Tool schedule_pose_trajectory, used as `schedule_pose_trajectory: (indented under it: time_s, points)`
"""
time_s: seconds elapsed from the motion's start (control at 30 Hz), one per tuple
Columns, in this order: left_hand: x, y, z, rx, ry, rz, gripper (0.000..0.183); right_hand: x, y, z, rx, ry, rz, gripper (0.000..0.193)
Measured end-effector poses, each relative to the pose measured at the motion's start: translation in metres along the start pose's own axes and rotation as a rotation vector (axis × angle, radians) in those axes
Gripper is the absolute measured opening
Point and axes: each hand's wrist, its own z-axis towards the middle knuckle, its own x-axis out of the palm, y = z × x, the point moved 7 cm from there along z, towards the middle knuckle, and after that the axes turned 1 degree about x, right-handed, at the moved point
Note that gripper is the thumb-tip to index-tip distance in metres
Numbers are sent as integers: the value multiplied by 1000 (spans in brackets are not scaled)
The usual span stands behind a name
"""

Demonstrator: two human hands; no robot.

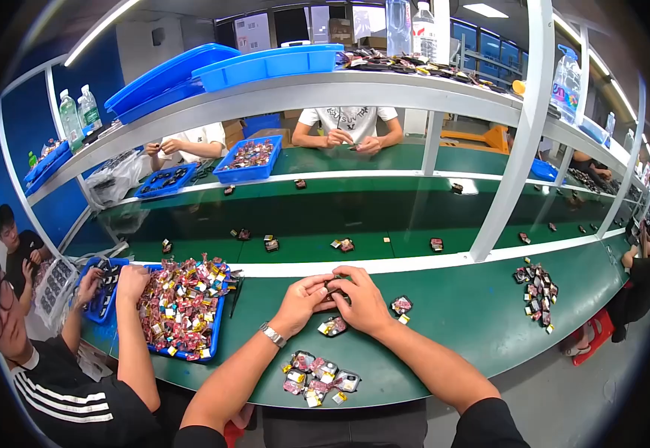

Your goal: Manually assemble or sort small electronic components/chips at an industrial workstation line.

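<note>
Both of my hands meet over the green worktable (pixel 444 299). My left hand (pixel 304 302), below a metal watch band, pinches a small black part (pixel 331 287). My right hand (pixel 362 300) closes on the same part from the other side; the fingers hide most of it. Just under my fingers lies a small black housing with a pink-and-white insert (pixel 332 326). A similar piece (pixel 401 305) rests right of my right hand. Nearer the table's front edge is a cluster of several such pieces (pixel 317 379), with yellow and white bits.
A blue tray heaped with small pink, wrapped parts (pixel 183 306) stands to my left, beside a co-worker's arm (pixel 135 328). Another loose group of pieces (pixel 540 295) lies at right. Beyond the white rail (pixel 355 266), scattered pieces lie on a dark green belt. A white post (pixel 515 142) rises ahead right.
</note>
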Motion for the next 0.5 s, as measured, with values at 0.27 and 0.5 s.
schedule_pose_trajectory:
  time_s: [0.27, 0.5]
  points:
    - [-2, 0, 0, -37, 5, -35, 35, -5, 2, 0, -153, -75, -68, 16]
    - [-3, 2, 0, -61, 16, -39, 36, -6, -4, 4, -120, -16, -12, 18]
